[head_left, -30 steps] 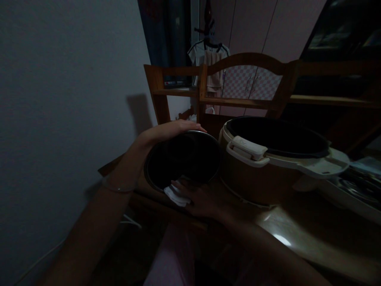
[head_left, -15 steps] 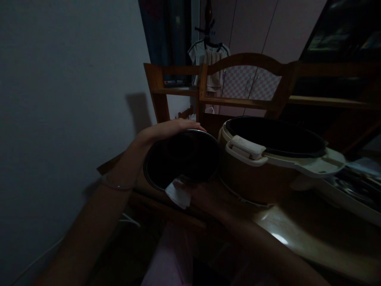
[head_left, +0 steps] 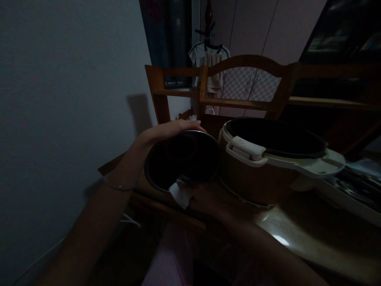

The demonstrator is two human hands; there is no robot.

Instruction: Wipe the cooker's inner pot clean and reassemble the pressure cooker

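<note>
Sitting just beside the cooker (head_left: 258, 182) on the tabletop (head_left: 315, 234), the pot (head_left: 183, 159) is steadied along its far edge by the left hand (head_left: 175, 127), laid nearly flat; a cloth (head_left: 180, 194) is gripped at the near edge by the half-closed right hand (head_left: 204, 196).

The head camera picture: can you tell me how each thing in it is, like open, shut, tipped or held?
Round pot, tipped, its opening facing us
White cloth, crumpled, held by the pot's near rim
Left hand, laid over the pot's far rim
Right hand, closed on the cloth
Big cooker, upright and uncovered, inside too dark to see
Cupboard doors, look shut
Shirt, hanging up
</note>
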